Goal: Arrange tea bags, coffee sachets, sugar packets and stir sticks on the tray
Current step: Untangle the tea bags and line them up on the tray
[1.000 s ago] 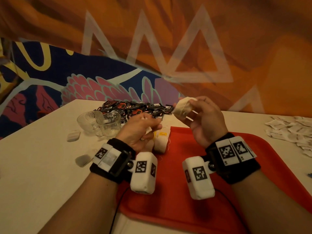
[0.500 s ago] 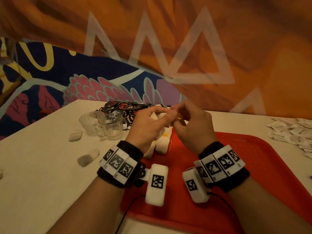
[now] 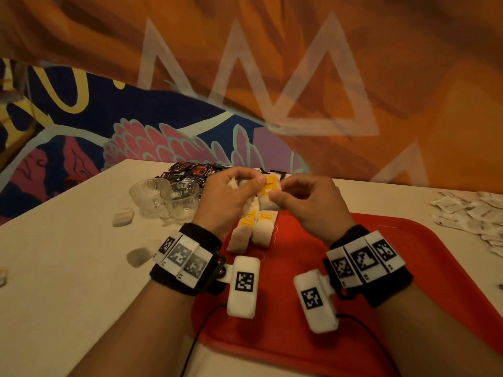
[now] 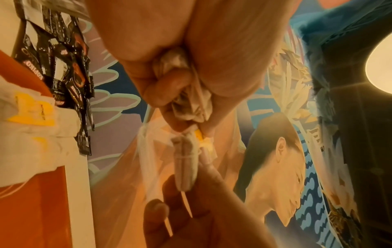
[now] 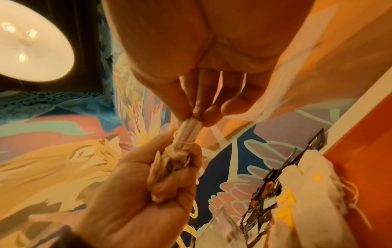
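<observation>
Above the far left of the red tray, my left hand and right hand meet and both pinch one white tea bag with a yellow tag. In the left wrist view, my left hand also grips a crumpled bunch of tea bags in its palm. In the right wrist view, my right hand pinches the end of the string-wrapped tea bag. Two more tea bags lie side by side on the tray's left edge, below the hands.
A pile of black coffee sachets lies at the back of the white table. Two glass cups stand left of the hands. White sugar packets are scattered at the right. Loose tea bags lie on the table at the left.
My hands were apart, the right one holding a tea bag raised. They have come together, and both now pinch the yellow-tagged tea bag.
</observation>
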Tool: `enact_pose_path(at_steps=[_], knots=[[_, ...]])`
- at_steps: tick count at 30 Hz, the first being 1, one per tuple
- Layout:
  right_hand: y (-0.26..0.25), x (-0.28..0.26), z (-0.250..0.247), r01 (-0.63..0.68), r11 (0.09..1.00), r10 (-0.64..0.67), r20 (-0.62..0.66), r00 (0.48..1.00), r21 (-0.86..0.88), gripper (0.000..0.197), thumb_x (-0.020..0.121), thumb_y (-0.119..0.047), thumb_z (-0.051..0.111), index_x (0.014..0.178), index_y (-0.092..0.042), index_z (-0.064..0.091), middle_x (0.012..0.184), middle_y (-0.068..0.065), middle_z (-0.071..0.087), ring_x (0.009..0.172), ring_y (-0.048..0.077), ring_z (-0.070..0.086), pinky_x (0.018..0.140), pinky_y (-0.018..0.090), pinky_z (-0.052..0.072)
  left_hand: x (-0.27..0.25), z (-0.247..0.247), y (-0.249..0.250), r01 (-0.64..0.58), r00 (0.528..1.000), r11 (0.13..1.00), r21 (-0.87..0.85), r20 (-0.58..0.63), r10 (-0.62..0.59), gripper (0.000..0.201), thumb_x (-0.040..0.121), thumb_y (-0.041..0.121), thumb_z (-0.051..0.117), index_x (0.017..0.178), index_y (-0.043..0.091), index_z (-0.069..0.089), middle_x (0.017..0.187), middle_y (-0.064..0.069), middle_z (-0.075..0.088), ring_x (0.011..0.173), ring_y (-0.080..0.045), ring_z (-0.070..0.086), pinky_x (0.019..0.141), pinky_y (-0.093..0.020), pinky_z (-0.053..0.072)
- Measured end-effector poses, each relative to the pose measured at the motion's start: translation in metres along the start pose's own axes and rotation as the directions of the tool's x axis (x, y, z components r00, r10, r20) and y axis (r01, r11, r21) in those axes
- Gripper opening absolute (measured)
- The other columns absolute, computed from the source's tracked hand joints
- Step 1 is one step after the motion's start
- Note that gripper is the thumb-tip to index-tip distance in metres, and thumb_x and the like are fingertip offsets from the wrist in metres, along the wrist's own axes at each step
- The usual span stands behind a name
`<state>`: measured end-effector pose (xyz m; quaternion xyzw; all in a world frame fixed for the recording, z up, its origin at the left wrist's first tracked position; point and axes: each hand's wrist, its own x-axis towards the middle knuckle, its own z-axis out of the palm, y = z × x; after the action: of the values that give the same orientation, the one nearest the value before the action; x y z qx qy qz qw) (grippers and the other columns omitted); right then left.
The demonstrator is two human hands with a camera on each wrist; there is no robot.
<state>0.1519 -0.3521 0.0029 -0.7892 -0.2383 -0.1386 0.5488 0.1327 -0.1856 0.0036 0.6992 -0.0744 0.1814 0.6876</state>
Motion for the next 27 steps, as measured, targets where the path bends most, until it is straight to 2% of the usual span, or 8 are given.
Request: enact_pose_path(at_steps=[3, 7, 10, 12, 16, 21, 24, 27], knots=[[0.001, 0.001, -0.001, -0.032, 0.998, 0.033, -0.014, 0.999, 0.056, 0.009, 0.082, -0.023, 0.077, 0.079, -0.029, 0.072, 0.077, -0.006, 0.074, 0.071, 0.005, 0.069, 0.067, 0.026, 0.051, 0.0, -0.002, -0.002, -0.005, 0.999, 1.0, 0.025, 0.044, 0.004, 0.014, 0.083, 0.024, 0.074, 0.093, 0.014, 0.073, 0.094, -0.002, 0.074, 0.087, -0.017, 0.07, 0.077, -0.032, 0.058], [0.004, 0.002, -0.002, -0.104, 0.995, 0.104, 0.052, 0.993, -0.007, 0.006, 0.08, -0.025, 0.079, 0.077, -0.024, 0.075, 0.073, -0.005, 0.073, 0.067, 0.005, 0.066, 0.066, 0.027, 0.049, 0.003, -0.007, -0.005, -0.043, 0.998, 0.99, 0.137, 0.04, 0.038, 0.002, 0.086, 0.017, 0.073, 0.086, 0.018, 0.075, 0.08, -0.001, 0.071, 0.072, -0.011, 0.066, 0.065, -0.023, 0.053], [0.007, 0.002, 0.004, -0.188, 0.978, 0.2, 0.149, 0.968, -0.09, 0.014, 0.079, -0.023, 0.08, 0.068, -0.023, 0.071, 0.066, -0.001, 0.072, 0.064, 0.012, 0.067, 0.066, 0.034, 0.054, 0.004, -0.012, -0.01, 0.021, 0.998, 0.97, 0.241, 0.056, -0.035, 0.003, 0.087, 0.016, 0.074, 0.085, 0.015, 0.074, 0.075, 0.006, 0.067, 0.058, 0.002, 0.06, 0.052, -0.013, 0.046], [0.009, 0.002, 0.012, -0.28, 0.943, 0.317, 0.221, 0.922, -0.181, 0.015, 0.078, -0.021, 0.082, 0.069, -0.021, 0.069, 0.063, 0.0, 0.071, 0.06, 0.011, 0.067, 0.064, 0.032, 0.054, 0.007, -0.018, -0.016, 0.105, 0.994, 0.951, 0.291, 0.007, -0.112, 0.007, 0.088, 0.021, 0.074, 0.083, 0.016, 0.072, 0.073, 0.008, 0.066, 0.054, 0.002, 0.055, 0.043, -0.01, 0.037], [0.015, 0.001, 0.025, -0.438, 0.824, 0.546, 0.294, 0.785, -0.361, 0.016, 0.077, -0.017, 0.081, 0.077, -0.017, 0.066, 0.06, -0.002, 0.069, 0.051, 0.007, 0.064, 0.052, 0.022, 0.051, 0.014, -0.032, -0.024, 0.238, 0.969, 0.949, 0.206, -0.113, -0.219, 0.011, 0.09, 0.021, 0.072, 0.08, 0.016, 0.071, 0.075, -0.005, 0.066, 0.064, -0.016, 0.056, 0.04, -0.021, 0.034], [0.014, -0.001, 0.037, -0.589, 0.728, 0.684, 0.312, 0.659, -0.352, 0.017, 0.081, -0.006, 0.077, 0.083, -0.011, 0.061, 0.073, 0.01, 0.073, 0.073, 0.02, 0.071, 0.064, 0.028, 0.057, 0.016, -0.04, -0.026, 0.289, 0.953, 0.951, 0.112, -0.13, -0.274, 0.01, 0.09, 0.016, 0.071, 0.08, 0.014, 0.069, 0.075, -0.007, 0.064, 0.065, -0.016, 0.058, 0.038, -0.019, 0.034], [0.011, -0.001, 0.045, -0.602, 0.714, 0.698, 0.293, 0.653, -0.358, 0.016, 0.083, -0.008, 0.076, 0.084, -0.01, 0.06, 0.081, 0.012, 0.075, 0.078, 0.021, 0.074, 0.067, 0.029, 0.059, 0.016, -0.041, -0.026, 0.312, 0.945, 0.944, 0.109, -0.136, -0.297, 0.008, 0.091, 0.017, 0.07, 0.084, 0.013, 0.069, 0.078, -0.007, 0.065, 0.066, -0.015, 0.059, 0.037, -0.017, 0.034], [0.013, 0.0, 0.052, -0.481, 0.691, 0.675, 0.243, 0.697, -0.539, 0.026, 0.079, -0.021, 0.079, 0.094, -0.01, 0.061, 0.084, 0.007, 0.076, 0.086, 0.021, 0.073, 0.081, 0.037, 0.06, 0.016, -0.042, -0.026, 0.315, 0.944, 0.944, 0.1, -0.132, -0.301, 0.007, 0.091, 0.018, 0.07, 0.085, 0.014, 0.069, 0.079, -0.006, 0.065, 0.067, -0.014, 0.06, 0.038, -0.018, 0.035]])
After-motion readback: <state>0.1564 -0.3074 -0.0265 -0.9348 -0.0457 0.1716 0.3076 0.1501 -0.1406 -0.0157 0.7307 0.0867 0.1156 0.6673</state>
